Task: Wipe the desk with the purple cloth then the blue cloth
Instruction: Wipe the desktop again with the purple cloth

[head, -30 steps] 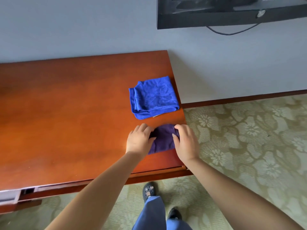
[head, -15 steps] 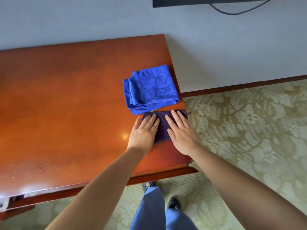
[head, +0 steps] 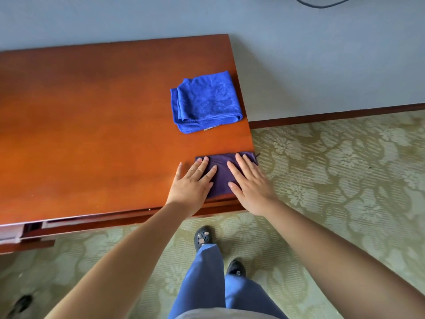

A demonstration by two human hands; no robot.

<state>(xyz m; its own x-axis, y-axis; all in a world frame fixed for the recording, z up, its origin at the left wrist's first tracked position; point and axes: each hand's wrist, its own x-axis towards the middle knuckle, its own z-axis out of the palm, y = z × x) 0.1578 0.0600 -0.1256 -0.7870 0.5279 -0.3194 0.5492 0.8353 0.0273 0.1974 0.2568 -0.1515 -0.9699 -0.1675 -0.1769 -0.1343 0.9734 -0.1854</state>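
The purple cloth (head: 222, 174) lies flat at the near right corner of the brown wooden desk (head: 92, 134), its right edge at the desk's side edge. My left hand (head: 192, 183) rests palm down on the cloth's left part, fingers spread. On its right part my right hand (head: 249, 183) lies flat too, fingers apart, its heel past the desk's front edge. Neither hand grips the cloth. A folded blue cloth (head: 205, 102) sits farther back near the desk's right edge, a gap of bare wood between the two cloths.
The desk stands against a grey wall (head: 322, 65). Patterned green carpet (head: 345, 180) lies to the right and below. My legs and dark shoes (head: 202, 237) stand just in front of the desk. A drawer front (head: 13, 233) shows at the lower left.
A second ago both hands were bunched around the crumpled purple cloth. Now the cloth is spread flat and both palms lie open on it.
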